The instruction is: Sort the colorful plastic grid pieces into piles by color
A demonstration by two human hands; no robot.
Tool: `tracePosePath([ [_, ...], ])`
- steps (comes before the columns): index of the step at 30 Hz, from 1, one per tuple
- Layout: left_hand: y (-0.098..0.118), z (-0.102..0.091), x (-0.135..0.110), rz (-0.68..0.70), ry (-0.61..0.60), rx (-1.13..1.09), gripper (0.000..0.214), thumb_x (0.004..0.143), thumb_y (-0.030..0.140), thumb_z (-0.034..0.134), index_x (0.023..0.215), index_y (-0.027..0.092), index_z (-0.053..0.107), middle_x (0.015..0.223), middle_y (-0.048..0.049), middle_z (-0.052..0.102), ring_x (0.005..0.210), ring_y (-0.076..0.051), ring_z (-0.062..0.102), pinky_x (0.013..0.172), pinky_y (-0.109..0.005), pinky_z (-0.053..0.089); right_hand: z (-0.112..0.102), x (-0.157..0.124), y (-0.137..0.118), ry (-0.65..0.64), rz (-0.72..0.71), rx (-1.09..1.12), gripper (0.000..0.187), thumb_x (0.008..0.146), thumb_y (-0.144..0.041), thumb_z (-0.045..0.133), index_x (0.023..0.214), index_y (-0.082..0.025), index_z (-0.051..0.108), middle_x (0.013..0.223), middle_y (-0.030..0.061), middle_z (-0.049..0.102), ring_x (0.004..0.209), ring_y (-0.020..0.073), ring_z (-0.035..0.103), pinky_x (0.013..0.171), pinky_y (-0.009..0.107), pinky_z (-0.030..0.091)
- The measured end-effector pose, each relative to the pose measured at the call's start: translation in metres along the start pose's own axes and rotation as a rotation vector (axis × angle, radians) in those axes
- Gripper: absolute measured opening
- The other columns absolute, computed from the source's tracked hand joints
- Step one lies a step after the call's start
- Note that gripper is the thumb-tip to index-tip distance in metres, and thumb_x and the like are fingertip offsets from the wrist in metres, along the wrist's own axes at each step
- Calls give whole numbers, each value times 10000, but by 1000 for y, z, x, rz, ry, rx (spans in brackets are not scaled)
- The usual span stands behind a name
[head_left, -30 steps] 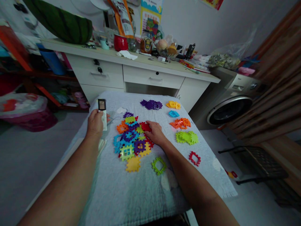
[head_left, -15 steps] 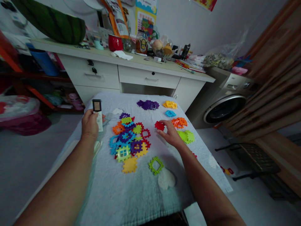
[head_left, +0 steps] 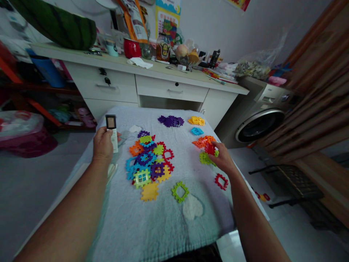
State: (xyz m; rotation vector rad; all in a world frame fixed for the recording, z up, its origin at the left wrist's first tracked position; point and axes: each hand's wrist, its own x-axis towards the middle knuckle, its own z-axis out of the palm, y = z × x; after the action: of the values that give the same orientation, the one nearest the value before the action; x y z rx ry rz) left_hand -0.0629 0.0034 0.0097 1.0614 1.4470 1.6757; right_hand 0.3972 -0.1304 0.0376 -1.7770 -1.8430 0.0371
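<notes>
My left hand (head_left: 103,147) is closed around a slim white device with a small dark screen (head_left: 111,127), held upright at the left of the towel-covered table (head_left: 152,225). My right hand (head_left: 222,158) pinches a red plastic tile (head_left: 209,148) above the green tile group (head_left: 204,158) at the right. A mixed pile of coloured tiles (head_left: 148,163) lies in the middle between my hands. A red frame tile (head_left: 221,181) lies just below my right hand.
Sorted groups lie at the far side: purple (head_left: 171,120), yellow (head_left: 196,120), blue (head_left: 196,131), orange (head_left: 203,141). A green frame tile (head_left: 180,191) and a yellow tile (head_left: 149,191) lie nearer me. Beyond stand a cluttered white desk (head_left: 169,87) and a washing machine (head_left: 259,123).
My right hand lifted a red tile out of the middle pile and carried it right, to above the green group. My left hand stayed put with the device.
</notes>
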Motion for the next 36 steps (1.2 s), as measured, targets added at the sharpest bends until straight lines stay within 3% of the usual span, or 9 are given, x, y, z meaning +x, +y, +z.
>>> tracePosePath([
  [15, -4, -1, 2, -5, -2, -19, 268, 721, 328, 522, 937, 176, 568, 659, 15, 621, 473, -117, 560, 438, -203, 444, -2, -23, 5, -5, 23, 5, 531, 758, -351, 614, 1260, -186, 561, 1165, 152, 592, 1105, 318, 563, 978, 512, 442],
  [26, 2, 0, -1, -9, 3, 10, 272, 727, 341, 528, 943, 180, 563, 668, 11, 626, 464, -112, 544, 441, -206, 440, -12, -34, 7, -19, 75, -20, 441, 744, -345, 645, 1154, -186, 612, 1094, 123, 586, 1032, 285, 554, 959, 477, 437],
  [36, 7, 1, 1, 40, 172, 25, 339, 730, 277, 421, 1007, 155, 573, 713, -15, 621, 531, -125, 554, 492, -225, 462, -15, -41, 15, -35, 106, -35, 470, 751, -381, 651, 1179, -190, 620, 1086, 124, 557, 1024, 296, 550, 953, 487, 440],
])
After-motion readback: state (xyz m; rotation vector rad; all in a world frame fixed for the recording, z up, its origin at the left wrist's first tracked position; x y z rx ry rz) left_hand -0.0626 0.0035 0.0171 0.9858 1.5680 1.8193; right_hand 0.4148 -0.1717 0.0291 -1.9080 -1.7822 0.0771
